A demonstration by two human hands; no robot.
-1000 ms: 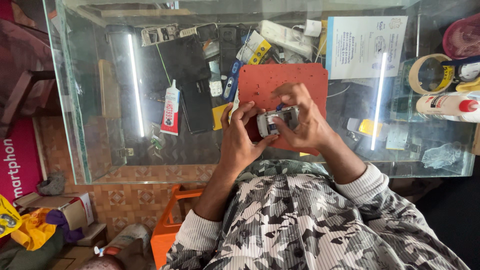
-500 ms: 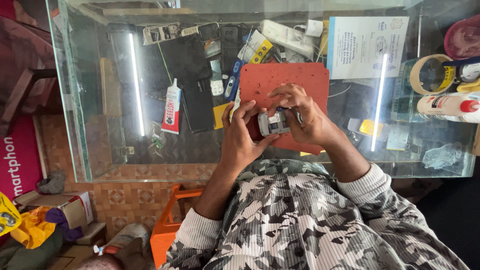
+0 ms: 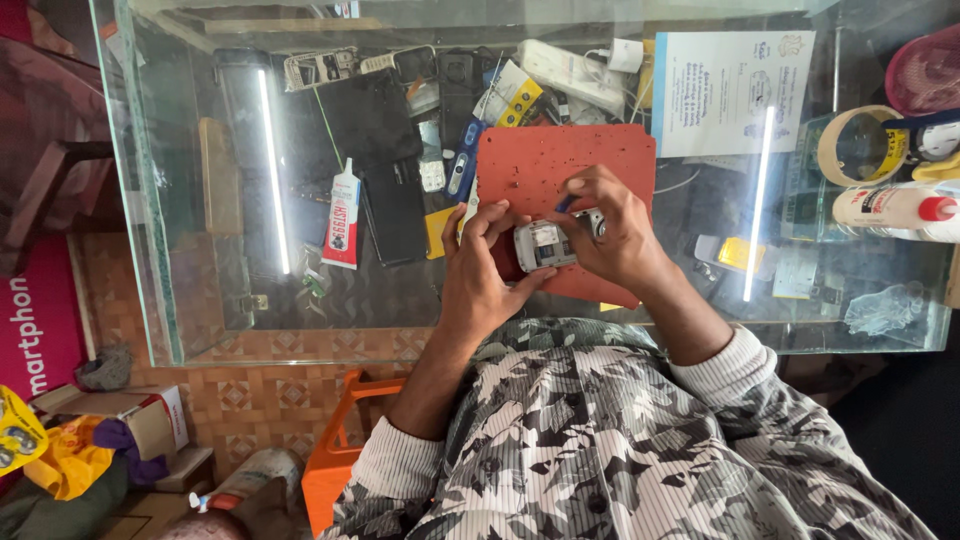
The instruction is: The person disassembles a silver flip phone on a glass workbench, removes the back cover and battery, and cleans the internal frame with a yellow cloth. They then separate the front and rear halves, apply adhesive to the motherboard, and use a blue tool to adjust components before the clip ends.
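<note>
- Over the red work mat (image 3: 560, 170) on the glass counter (image 3: 200, 330), both hands meet around a small grey device (image 3: 545, 244), which looks like an opened handset lying on its side.
- Left hand (image 3: 480, 275) grips the device from its left end, fingers curled over the top edge and the thumb pressed along the lower side.
- Right hand (image 3: 615, 230) is closed around the device's right end, and its fingertips pinch a small blue tool (image 3: 565, 204) down against the body; how far the tool goes in I cannot tell.
- Device sits just above the lower part of the mat, held between the two hands; whether it rests on the mat is not clear.
- Left of the mat, well apart from the hands, a white and red glue tube (image 3: 342, 215) lies next to a dark phone (image 3: 395, 210).
- Beyond the mat's far edge is a clutter of phones and small parts, with a white printed sheet (image 3: 730, 90) at the mat's right corner.
- Far right of the counter, a roll of tape (image 3: 858, 147) stands next to a white bottle with a red cap (image 3: 895, 208), lying on its side.
</note>
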